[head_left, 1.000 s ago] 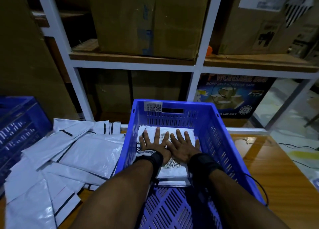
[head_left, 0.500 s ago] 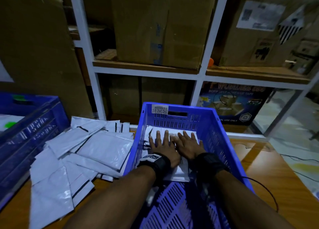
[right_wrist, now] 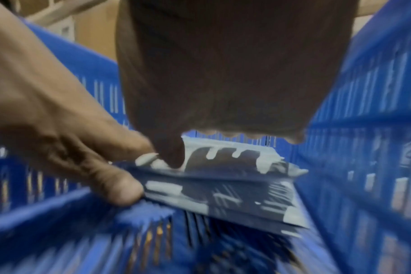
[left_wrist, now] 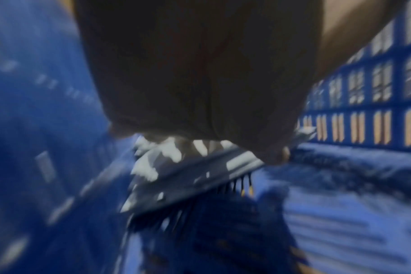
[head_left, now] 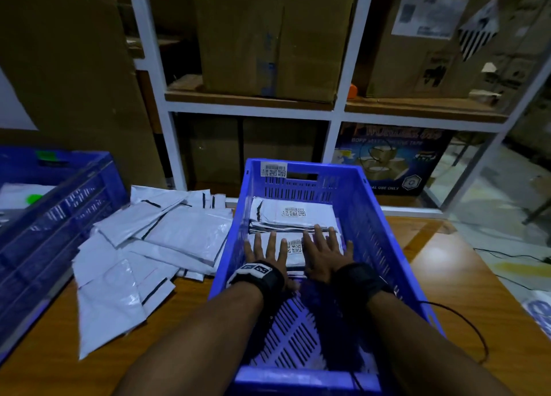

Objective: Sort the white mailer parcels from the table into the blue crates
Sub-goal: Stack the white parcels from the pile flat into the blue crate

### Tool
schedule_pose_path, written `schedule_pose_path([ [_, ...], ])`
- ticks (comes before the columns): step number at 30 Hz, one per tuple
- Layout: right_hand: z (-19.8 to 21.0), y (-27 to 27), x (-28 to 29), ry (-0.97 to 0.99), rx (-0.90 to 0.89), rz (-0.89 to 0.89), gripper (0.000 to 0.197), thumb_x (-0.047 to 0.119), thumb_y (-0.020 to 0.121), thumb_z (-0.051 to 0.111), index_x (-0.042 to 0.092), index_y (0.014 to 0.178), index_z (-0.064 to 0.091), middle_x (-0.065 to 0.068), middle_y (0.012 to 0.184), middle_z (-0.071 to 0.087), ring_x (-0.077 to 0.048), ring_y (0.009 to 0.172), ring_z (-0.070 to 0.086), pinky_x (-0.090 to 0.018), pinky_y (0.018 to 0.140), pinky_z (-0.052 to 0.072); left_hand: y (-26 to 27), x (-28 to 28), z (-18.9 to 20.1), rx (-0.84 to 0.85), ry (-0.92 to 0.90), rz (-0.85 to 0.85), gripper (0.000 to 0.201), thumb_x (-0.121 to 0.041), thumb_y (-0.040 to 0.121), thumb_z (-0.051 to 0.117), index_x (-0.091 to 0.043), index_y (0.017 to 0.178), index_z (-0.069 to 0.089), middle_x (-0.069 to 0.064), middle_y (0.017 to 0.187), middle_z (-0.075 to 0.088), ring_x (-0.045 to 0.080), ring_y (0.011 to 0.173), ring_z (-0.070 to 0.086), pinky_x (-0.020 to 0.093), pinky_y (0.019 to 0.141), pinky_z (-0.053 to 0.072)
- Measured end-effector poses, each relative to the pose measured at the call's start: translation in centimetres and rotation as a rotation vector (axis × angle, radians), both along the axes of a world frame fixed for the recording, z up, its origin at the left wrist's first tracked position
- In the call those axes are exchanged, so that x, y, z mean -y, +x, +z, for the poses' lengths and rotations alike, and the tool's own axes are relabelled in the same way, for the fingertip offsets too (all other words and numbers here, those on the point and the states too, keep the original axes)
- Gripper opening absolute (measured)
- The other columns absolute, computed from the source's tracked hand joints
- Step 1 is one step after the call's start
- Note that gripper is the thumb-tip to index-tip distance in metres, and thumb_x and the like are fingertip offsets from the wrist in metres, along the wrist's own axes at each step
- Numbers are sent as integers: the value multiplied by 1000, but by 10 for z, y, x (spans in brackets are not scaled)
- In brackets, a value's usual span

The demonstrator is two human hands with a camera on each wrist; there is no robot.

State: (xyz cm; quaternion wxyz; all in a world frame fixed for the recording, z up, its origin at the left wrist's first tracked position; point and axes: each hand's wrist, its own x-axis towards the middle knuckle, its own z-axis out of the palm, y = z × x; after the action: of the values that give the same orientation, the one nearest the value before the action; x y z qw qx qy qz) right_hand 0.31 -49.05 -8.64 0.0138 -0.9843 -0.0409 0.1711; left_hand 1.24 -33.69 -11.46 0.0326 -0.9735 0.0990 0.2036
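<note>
We have both hands flat inside the middle blue crate [head_left: 375, 216], fingers straight and spread: the left hand [head_left: 269, 257] and the right hand [head_left: 323, 254] press side by side on the top white mailer parcel [head_left: 293, 248] of a small stack, gripping nothing. What has changed over the last second is the position of that stack: a moment ago our palms covered parcels lying close to the crate's far wall, and now they have drawn back toward us, so that a second stack of mailers [head_left: 293, 215] with its barcode label shows uncovered against the far wall, just beyond our fingertips. From the right wrist view the layered edges of the stack [right_wrist: 223, 185] sit on the slotted crate floor with the left thumb touching their near corner; both wrist views are blurred, so finer contact we cannot tell. We judge that we are squaring the load into two neat rows, which leaves the near half of the crate floor free for more. The task is far from finished: a loose heap of white mailers [head_left: 143, 252] lies on the wooden table [head_left: 465, 276] just left of the crate, and another blue crate [head_left: 53, 216] stands beyond it at the left edge. Lifting our hands and reaching left for that heap looks like the sensible next move
</note>
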Motion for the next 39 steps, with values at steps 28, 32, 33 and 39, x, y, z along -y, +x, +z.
schedule_pose_path([
  [28,-45,8,14,-8,-86,5,114,73,80,56,29,153,-21,-2,158,-33,-38,145,-25,-62,115,11,19,1,-41,74,-89,-5,119,-82,78,50,-26,155,-21,8,159,-33,44,143,-31,68,110,-16],
  [32,-50,10,13,13,-77,-4,106,66,86,54,32,152,-21,0,157,-34,-37,145,-26,-62,115,11,18,2,-40,72,-99,10,110,-76,84,50,-28,155,-19,6,159,-33,43,144,-30,67,111,-15],
  [33,-50,10,14,30,-67,-12,101,61,89,53,33,152,-20,1,158,-33,-36,146,-25,-62,114,13,17,2,-39,81,-110,15,103,-70,89,49,-29,156,-18,6,160,-32,42,144,-29,67,112,-14],
  [39,-39,17,22,-5,-28,30,68,28,104,32,35,154,-14,5,162,-21,-37,149,-12,-55,106,33,18,5,-24,115,-150,59,81,-20,101,39,-34,155,-20,5,162,-26,42,147,-23,65,116,-3],
])
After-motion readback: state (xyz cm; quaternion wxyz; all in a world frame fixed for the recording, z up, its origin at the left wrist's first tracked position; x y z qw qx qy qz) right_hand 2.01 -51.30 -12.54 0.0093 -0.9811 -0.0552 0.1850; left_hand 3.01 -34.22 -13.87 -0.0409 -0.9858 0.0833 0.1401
